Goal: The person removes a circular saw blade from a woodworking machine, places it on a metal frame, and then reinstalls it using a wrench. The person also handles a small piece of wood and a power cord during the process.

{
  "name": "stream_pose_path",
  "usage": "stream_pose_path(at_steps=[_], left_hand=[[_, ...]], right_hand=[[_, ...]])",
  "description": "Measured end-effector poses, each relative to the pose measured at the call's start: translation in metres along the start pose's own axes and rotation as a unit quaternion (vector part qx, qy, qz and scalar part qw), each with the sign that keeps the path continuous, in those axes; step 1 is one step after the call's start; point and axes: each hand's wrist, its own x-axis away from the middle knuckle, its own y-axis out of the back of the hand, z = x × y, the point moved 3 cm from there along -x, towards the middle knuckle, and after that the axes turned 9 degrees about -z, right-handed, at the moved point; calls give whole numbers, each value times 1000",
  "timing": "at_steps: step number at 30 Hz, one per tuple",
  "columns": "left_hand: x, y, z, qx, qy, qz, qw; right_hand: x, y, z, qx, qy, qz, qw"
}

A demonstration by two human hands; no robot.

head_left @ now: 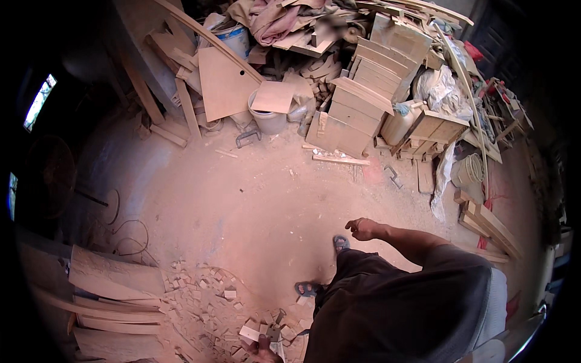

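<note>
Left hand [261, 349] at bottom edge grips a small pale wood block [249, 333], just above the offcut pile [203, 305] on the sawdust floor [254, 199]. Right hand [362, 229] hangs loosely curled, w/ nothing in it.

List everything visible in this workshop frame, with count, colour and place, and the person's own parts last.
Small wood offcuts: many, pale, heaped on the floor lower left.
Long planks: several, tan, stacked at the lower left edge.
Stacked wooden boxes: one leaning pile, light brown, top centre right.
Flat plywood panel: one, tan, leaning top centre.
Bucket: one, white, under a square board, top centre.
Jerrycan: one, cream, right of the boxes.
Coiled hose: one, pale, right side.
Dirt floor: reddish, centre.
Sandals: two, grey, on the person's feet.
Left hand: bottom edge, holding a small pale block.
Right hand: loosely curled, empty, centre right.
</note>
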Motion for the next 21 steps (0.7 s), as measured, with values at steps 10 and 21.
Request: stream_pose_path(at_steps=[10, 21], left_hand=[[-2, -169, -128, -60, -128, 114, 983], [27, -311, -154, -170, -217, 230, 933]], right_hand=[[65, -47, -201, 25, -224, 78, 971], [-42, 35, -264, -63, -171, -241, 953]])
